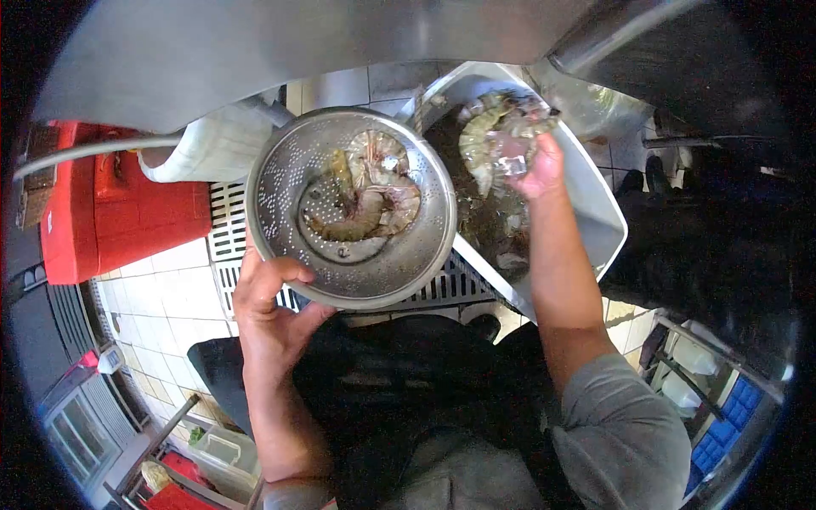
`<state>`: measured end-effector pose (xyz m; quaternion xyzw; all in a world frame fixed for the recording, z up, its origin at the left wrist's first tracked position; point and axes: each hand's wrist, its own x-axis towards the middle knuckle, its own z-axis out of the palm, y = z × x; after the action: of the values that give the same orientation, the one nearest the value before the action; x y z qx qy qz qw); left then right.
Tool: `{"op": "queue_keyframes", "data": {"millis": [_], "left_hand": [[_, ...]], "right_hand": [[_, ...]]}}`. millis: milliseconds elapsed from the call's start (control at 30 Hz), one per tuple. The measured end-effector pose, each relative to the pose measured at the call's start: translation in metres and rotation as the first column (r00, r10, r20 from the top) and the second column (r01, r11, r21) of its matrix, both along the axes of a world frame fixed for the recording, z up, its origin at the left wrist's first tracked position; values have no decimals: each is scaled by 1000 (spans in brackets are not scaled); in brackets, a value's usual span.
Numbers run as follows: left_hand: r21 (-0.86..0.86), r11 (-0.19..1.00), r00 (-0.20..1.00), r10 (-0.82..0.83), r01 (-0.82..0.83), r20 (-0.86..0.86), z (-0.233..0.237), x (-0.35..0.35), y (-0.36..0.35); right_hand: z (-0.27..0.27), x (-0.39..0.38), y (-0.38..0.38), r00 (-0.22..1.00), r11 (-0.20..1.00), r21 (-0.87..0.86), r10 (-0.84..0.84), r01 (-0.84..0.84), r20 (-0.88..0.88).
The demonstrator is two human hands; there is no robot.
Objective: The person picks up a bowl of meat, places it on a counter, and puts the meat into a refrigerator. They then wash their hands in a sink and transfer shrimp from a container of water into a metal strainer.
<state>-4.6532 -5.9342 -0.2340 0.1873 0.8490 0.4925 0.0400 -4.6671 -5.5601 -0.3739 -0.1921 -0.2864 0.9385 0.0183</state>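
Observation:
My left hand (pixel 276 289) grips the near left rim of a metal colander (pixel 289 178), thumb over the edge. Several raw shrimp (pixel 361 217) lie inside it. To the right, my right hand (pixel 541 170) is closed around more shrimp (pixel 478 140) together with clear ice cubes (pixel 512 157). It holds them above a white tub (pixel 595 200) containing dark water with bits floating in it. The colander is held beside the tub, overlapping its left edge in view. Part of the right hand's fingers is hidden behind the shrimp.
A red bin (pixel 127 204) and a white bucket (pixel 204 149) stand at the left. Slatted drain grating (pixel 228 221) runs across the tiled floor (pixel 174 297). A metal surface (pixel 297 42) spans the top. A clear plastic box (pixel 225 459) sits lower left, a metal rack (pixel 705 357) lower right.

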Motion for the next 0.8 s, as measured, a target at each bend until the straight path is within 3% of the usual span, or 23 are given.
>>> {"op": "queue_keyframes", "data": {"millis": [200,300,333,400,467,533,600,667,700,767,800], "left_hand": [[-18,999,999,-39,39,12,3,-6,1],[-38,997,997,-71,72,19,-1,-7,18],[-37,997,998,-68,68,15,-4,-7,24],[73,993,995,-96,96,3,-11,-10,35],[57,995,996,-86,85,13,-15,-11,38],[120,991,992,-65,52,107,-28,-13,37],[115,991,990,-80,66,115,-24,-15,38],[125,990,994,-80,70,70,-26,-16,43],[124,990,994,-79,70,71,-26,-15,44],[118,991,993,-79,69,86,-28,-15,44],[116,991,993,-80,69,91,-28,-16,43]], "right_hand": [[77,7,-28,978,981,15,196,-195,-66],[100,-1,-56,924,861,434,356,-265,-142],[107,-3,-61,922,860,436,359,-267,-145],[134,-6,-69,809,708,425,577,-563,110],[146,-11,-67,820,717,413,549,-561,159],[144,-9,-46,859,629,588,422,-508,290],[131,0,-24,886,651,601,354,-463,299],[117,13,-4,912,650,660,130,-375,390],[108,22,5,911,651,660,130,-376,391],[92,41,15,909,375,836,49,-402,415],[89,48,16,907,377,833,49,-405,419]]}}
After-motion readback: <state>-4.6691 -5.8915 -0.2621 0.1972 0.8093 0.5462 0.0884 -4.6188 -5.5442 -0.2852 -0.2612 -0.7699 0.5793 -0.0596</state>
